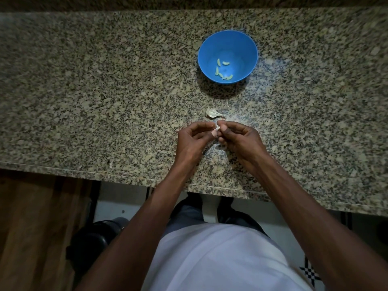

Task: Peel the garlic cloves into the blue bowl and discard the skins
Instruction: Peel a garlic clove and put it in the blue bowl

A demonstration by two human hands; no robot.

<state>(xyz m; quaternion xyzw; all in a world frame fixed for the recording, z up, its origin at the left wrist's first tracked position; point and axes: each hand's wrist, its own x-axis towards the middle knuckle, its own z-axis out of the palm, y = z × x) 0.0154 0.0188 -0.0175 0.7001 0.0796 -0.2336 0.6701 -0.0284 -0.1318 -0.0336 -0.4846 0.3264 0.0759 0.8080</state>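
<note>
Garlic clove (216, 129) pinched between both hands, just above the counter (105, 101), near its front edge. Mostly hidden by fingertips; only a pale sliver and a bit of skin visible, so can't tell how much is peeled. Left hand (192, 141) curled, thumb and forefinger clamped on the clove's left end. Right hand (239, 139) curled too, thumb and forefinger pinching the clove or its skin from the right; exact contact point too small to make out. Remaining fingers of both hands tucked under, out of sight.

Just beyond the fingertips: small pile of pale garlic skins (214, 114) lying on the counter, possibly with a stem piece; hard to separate individual bits. A few more flecks to the right, blending into the speckled stone.

Further back: blue bowl (247, 45) upright on the counter, well apart from the hands. Inside, a handful of peeled cloves (220, 70) scattered on the bottom, toward the near-left side.

Below the counter edge: white shirt (220, 259), dark trousers, floor. Dark round object lower left, too dim to identify. Frame corners dark and blurred.
</note>
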